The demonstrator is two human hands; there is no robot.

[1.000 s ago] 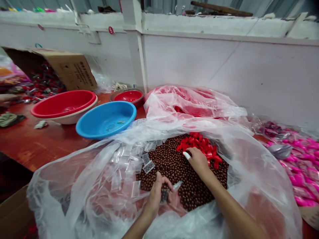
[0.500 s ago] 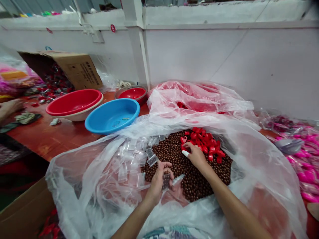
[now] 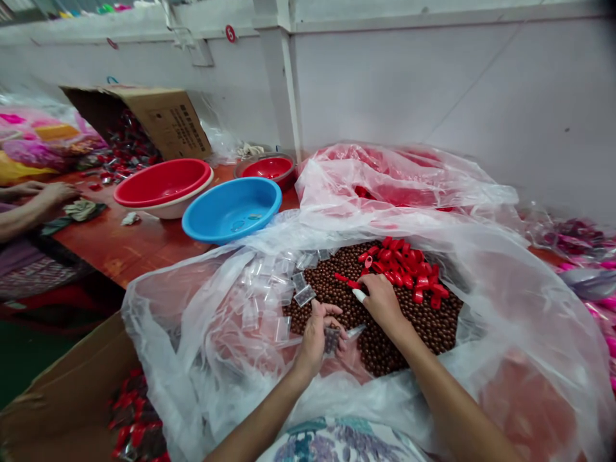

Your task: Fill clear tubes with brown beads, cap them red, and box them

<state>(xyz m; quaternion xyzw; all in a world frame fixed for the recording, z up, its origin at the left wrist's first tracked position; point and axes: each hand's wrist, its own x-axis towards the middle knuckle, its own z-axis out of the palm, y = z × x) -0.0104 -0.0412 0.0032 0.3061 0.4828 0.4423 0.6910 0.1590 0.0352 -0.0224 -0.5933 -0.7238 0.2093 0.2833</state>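
Observation:
My left hand (image 3: 315,340) is closed around a small clear plastic box (image 3: 332,341) that looks brown inside, probably from balls in it. My right hand (image 3: 382,305), with a white cover on one fingertip, pinches a red plastic piece (image 3: 347,281) just left of the red pile. Small brown balls (image 3: 327,282) spread over a clear plastic sheet beneath both hands. On top of them, at the far right, lies a heap of red plastic pieces (image 3: 409,266). Several empty clear boxes (image 3: 264,289) are strewn to the left of the balls.
A blue basin (image 3: 231,208) and a red basin (image 3: 163,183) stand at the back left. Behind them is a cardboard box (image 3: 168,125) of red-topped pieces. A lower carton (image 3: 72,391) sits at front left. Another person's hands (image 3: 52,196) rest at the far left table edge.
My right hand has drawn a red piece out of the heap, to its left. My left hand still holds the box. The view has turned a little left and down.

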